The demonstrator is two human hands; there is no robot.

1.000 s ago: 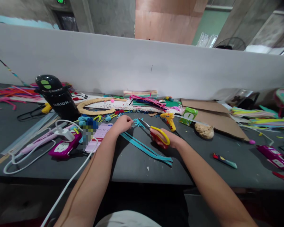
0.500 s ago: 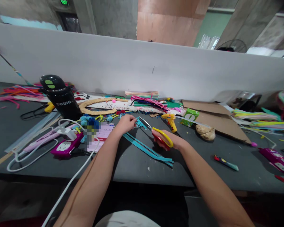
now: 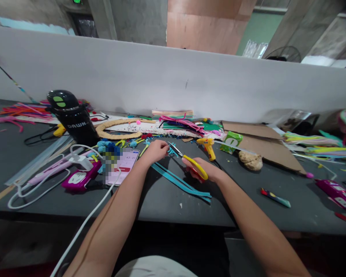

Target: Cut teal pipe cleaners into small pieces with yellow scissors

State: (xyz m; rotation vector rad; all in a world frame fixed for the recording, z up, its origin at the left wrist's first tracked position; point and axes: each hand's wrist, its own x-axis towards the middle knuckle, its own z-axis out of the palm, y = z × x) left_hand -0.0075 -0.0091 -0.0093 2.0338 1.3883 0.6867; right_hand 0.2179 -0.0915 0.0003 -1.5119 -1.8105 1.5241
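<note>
My left hand [image 3: 157, 151] is closed in a pinch at the scissor tips, on what looks like a thin blue pipe cleaner, mostly hidden by the fingers. In my right hand [image 3: 200, 168] are scissors with yellow and red handles [image 3: 198, 168]. Their metal blades [image 3: 175, 149] point up and left toward my left fingertips, looking nearly closed. Short blue pipe cleaner pieces [image 3: 172, 151] lie in a small heap beneath the blades. Several long blue pipe cleaners [image 3: 180, 184] stretch across the table between my forearms.
A yellow glue gun [image 3: 208, 149] and green box [image 3: 231, 142] stand beyond my right hand. Left are a phone [image 3: 129, 161], purple device [image 3: 80, 177], white cable [image 3: 83, 227] and black bottle [image 3: 80, 125]. Cardboard [image 3: 273, 146] and a capped pen-like tool [image 3: 275, 198] lie right.
Both hands have shifted slightly, the left a little to the right. The scissor handles have come closer together and dropped a little. The long blue pipe cleaners have stayed in place.
</note>
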